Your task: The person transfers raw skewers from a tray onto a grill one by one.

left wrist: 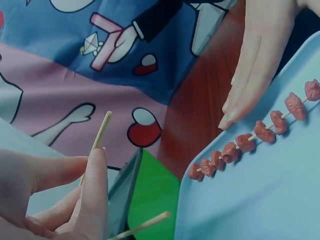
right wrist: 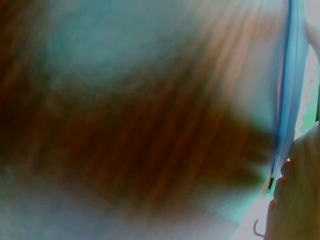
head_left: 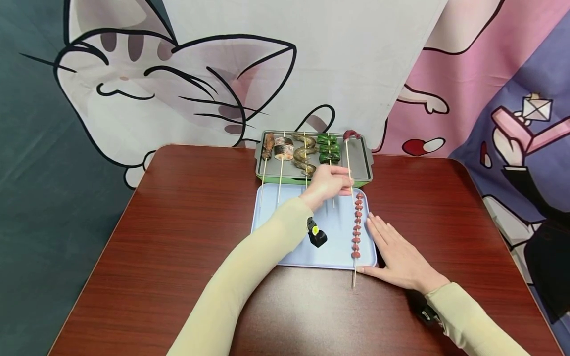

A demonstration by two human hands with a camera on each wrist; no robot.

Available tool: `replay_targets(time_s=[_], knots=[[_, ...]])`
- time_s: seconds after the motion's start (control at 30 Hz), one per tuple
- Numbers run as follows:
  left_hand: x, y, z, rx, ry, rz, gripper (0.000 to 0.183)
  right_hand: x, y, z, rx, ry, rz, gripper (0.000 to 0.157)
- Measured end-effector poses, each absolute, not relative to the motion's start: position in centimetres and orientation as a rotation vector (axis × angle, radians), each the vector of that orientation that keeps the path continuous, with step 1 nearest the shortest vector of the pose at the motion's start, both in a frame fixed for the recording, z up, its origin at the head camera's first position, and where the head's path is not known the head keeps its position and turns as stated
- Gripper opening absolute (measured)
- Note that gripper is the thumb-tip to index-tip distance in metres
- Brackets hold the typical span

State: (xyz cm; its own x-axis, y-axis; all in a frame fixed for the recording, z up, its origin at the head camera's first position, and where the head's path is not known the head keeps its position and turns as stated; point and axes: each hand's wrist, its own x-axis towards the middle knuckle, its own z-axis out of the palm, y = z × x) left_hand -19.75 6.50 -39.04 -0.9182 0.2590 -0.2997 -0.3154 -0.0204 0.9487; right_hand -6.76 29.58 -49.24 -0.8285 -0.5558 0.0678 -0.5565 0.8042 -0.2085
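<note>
My left hand (head_left: 328, 184) reaches over the far edge of the pale blue tray (head_left: 311, 257) and pinches the stick of a skewer with a dark red piece (head_left: 350, 134) at its far end. In the left wrist view the stick's bare end (left wrist: 102, 129) juts up between thumb and forefinger. My right hand (head_left: 401, 258) lies with straight fingers along the tray's right edge, thumb at its near corner. Beside it on the tray is a skewer of small red meat pieces (head_left: 357, 227), its bare end past the near rim. The right wrist view is mostly blurred.
Behind the tray stands a grey grill pan (head_left: 362, 170) with green sides. Across it lie skewers of brown meat (head_left: 268, 146), a pale chunk with dark skin (head_left: 283, 148), shrimp (head_left: 302, 154) and green peppers (head_left: 329, 149). A printed cloth (head_left: 347, 59) hangs behind the brown table (head_left: 178, 222).
</note>
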Motion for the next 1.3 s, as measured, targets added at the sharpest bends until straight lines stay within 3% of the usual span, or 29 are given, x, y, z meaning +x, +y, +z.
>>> replay_targets(time_s=[0.7,1.3], knots=[[-20.1,7.1,-39.2,-0.262,2.021,1.912,0.033,-6.7,29.5,-49.3,0.913,-2.997,0.326,0.115],[-19.2,5.5,-37.6,-0.054,2.131,1.847,0.033,-6.7,29.5,-49.1,0.922,-2.973,0.319,0.115]])
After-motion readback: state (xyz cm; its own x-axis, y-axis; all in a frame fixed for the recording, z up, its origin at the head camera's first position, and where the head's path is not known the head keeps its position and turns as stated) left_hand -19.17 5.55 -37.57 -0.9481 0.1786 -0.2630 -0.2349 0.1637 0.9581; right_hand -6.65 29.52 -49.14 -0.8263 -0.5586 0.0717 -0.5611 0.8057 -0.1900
